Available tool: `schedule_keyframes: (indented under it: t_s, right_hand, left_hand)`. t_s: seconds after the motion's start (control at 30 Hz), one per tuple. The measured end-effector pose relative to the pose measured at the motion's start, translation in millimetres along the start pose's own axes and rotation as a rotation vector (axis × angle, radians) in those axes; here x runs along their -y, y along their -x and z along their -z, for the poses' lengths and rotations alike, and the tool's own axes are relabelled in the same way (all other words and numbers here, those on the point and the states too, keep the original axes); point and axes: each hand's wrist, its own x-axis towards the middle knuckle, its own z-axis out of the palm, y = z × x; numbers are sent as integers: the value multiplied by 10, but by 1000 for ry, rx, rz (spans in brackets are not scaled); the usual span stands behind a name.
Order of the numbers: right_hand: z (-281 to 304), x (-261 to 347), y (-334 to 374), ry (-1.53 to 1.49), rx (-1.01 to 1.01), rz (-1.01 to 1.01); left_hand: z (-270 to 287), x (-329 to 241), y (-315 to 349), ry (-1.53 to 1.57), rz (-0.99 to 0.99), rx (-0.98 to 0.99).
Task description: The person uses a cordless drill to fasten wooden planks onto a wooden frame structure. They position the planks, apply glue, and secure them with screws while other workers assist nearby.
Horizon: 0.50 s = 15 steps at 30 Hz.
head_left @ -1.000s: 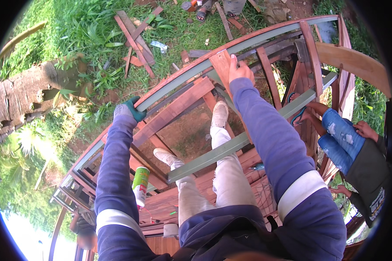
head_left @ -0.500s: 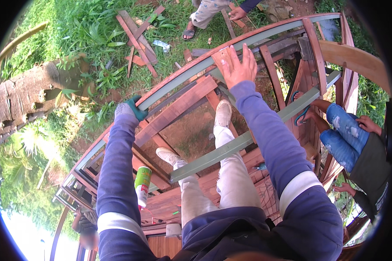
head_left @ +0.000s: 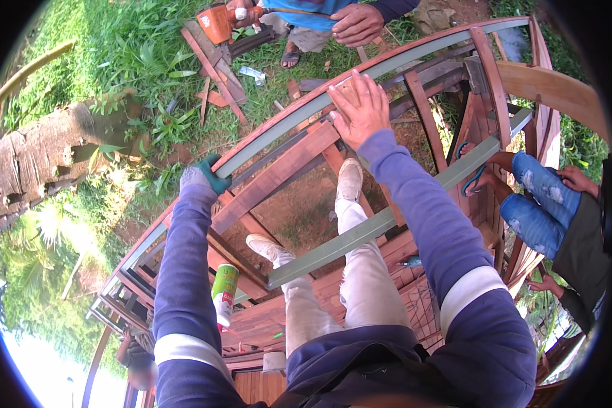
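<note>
Right hand [head_left: 362,112] has shifted leftward and covers more of the short brown wooden board [head_left: 347,88]; beyond its fingertips, a co-worker's orange-bodied power tool [head_left: 215,24] has come into view. Right fingers: splayed, palm down on the board end, pinching nothing visible. Left hand [head_left: 212,179], in a teal and grey glove: fingers curled over the long, curved reddish-brown wooden rail faced with a grey-green strip [head_left: 421,52]; grip force cannot be told.

Key relation: the rail lies directly under the left fingers and at the right fingertips, where contact cannot be confirmed. Left hand is nearer. From the left fingers, its long axis runs forward and rightward past the right fingertips, bowing away from the body, its far end pointing right.

Farther out: a wide reddish plank [head_left: 279,174] lies between the two hands, bodyward of the rail. A straight grey-green beam [head_left: 333,248] crosses bodyward of both sets of fingers. A green-and-white cylindrical can [head_left: 225,292] sits bodyward of the left fingers.
</note>
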Motion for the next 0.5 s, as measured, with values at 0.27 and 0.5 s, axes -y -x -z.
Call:
schedule_keyframes:
  t_s: [0.27, 0.5]
  right_hand:
    - [-105, 15, 40, -12, -125, -252]
    - [9, 130, 101, -28, -188, -32]
  left_hand:
    - [-31, 36, -8, -5, 8, 9]
    - [73, -30, 67, 8, -2, 26]
